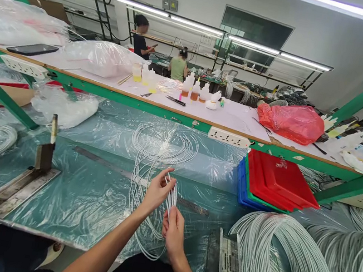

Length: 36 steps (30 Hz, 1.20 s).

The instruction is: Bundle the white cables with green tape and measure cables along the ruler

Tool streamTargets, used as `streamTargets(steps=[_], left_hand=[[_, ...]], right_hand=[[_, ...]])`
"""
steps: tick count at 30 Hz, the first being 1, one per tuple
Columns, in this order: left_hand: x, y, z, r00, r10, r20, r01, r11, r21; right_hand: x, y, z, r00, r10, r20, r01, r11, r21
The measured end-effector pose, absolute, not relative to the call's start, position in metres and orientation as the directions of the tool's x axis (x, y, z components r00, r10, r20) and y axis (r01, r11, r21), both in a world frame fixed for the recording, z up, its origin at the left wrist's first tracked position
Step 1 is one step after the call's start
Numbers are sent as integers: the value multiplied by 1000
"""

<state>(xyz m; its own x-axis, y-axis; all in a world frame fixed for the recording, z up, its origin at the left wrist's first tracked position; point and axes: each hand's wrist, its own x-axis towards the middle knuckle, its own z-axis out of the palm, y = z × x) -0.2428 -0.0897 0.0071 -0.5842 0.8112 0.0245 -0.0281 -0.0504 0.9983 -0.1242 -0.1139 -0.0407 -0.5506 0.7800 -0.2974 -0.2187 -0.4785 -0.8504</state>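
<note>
My left hand [156,191] pinches the top of a small bundle of white cable strands [171,197] just above the bench. My right hand [173,232] grips the same bundle lower down, fingers closed around it. The strands loop down below my hands over the bench edge [149,252]. Behind my hands lies a loose coil of the same white cable [162,144] on the plastic-covered green bench. A long steel ruler [120,173] runs across the bench just behind my left hand.
Big coils of white cable [288,263] fill the right. Red, green and blue trays [273,183] are stacked right of centre. A metal cutter stand [43,158] sits left. The shelf above holds bottles [194,89], bags and a red bag [290,121]. Two people work far behind.
</note>
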Motion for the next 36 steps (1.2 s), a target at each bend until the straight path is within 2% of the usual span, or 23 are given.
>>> streamTargets(steps=[4, 8, 12, 16, 22, 34, 36], left_hand=[[-236, -93, 7, -565, 822, 70, 122, -1, 993], [-235, -93, 9, -555, 825, 107, 200, 8, 980], [-235, -94, 15, -466, 877, 118, 272, 15, 962], [-233, -98, 22, -373, 923, 90, 285, 22, 958], [-234, -102, 25, -312, 947, 74, 190, -14, 982], [-231, -111, 38, -142, 985, 97, 341, -44, 939], [-231, -111, 36, -157, 983, 91, 340, -33, 940]], right_hand=[[-123, -111, -41, -535, 792, -295, -249, -482, -840], [-120, -110, -34, -542, 782, -306, -265, -505, -822], [-119, -109, -26, -558, 758, -338, -290, -560, -776], [-119, -105, -22, -541, 767, -345, -289, -555, -780], [-120, -102, -22, -491, 810, -321, -288, -499, -817], [-116, -104, -11, -562, 749, -352, -309, -585, -750], [-116, -104, -9, -554, 750, -361, -319, -592, -741]])
